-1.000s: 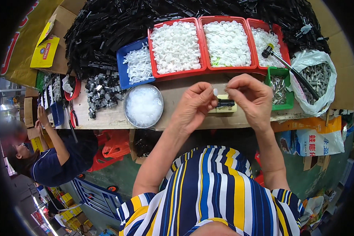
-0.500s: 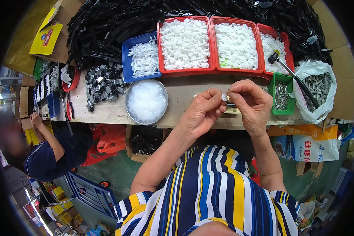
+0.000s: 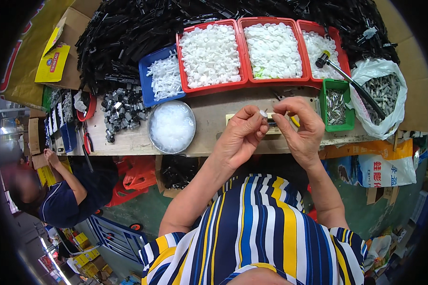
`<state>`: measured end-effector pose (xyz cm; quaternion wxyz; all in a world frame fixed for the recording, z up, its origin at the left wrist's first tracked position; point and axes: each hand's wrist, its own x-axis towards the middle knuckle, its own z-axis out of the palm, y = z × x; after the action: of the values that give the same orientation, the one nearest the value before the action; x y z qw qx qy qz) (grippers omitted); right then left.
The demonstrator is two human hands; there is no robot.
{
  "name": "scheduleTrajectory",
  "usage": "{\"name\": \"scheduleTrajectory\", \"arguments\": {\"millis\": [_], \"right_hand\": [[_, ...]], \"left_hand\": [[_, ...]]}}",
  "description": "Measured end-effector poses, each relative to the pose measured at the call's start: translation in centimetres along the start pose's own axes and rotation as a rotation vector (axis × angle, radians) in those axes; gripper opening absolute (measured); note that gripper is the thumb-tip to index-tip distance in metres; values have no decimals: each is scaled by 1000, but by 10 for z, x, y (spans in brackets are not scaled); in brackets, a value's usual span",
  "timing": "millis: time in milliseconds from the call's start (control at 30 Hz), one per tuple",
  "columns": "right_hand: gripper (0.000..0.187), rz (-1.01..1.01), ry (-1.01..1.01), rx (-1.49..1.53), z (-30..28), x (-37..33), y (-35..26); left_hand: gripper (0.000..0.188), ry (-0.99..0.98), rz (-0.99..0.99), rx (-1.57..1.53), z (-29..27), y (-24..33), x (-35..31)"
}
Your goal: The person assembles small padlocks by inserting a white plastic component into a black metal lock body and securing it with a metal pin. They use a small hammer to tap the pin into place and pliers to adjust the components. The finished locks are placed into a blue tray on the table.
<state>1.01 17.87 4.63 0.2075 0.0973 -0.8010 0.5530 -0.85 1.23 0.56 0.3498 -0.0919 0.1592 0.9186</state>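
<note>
The left hand [image 3: 240, 135] pinches a small white round plastic cap [image 3: 263, 113] between thumb and forefinger, raised just above the wooden tabletop [image 3: 209, 137]. The right hand [image 3: 302, 126] meets it, its grip pressed on a small dark piece, barely visible, so both parts line up close to the red plastic trays of white caps [image 3: 209, 85].

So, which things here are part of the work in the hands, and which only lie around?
In use:
left hand
right hand
small white part pinched between them
red trays of white parts

Lying about:
round metal bowl
green bin
yellow box
white bag
</note>
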Motion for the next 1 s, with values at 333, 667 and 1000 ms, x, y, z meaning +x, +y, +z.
{"name": "scheduleTrajectory", "arguments": {"millis": [333,667,1000], "right_hand": [[16,-85,-112,-29,0,-5,0],[16,-7,-303,-119,10,-8,19],[14,-169,-361,-219,26,-7,50]], "left_hand": [[28,-4,220,476,4,3,-11],[32,166,795,1529,4,24,-27],[30,70,993,2071,-34,18,-33]]}}
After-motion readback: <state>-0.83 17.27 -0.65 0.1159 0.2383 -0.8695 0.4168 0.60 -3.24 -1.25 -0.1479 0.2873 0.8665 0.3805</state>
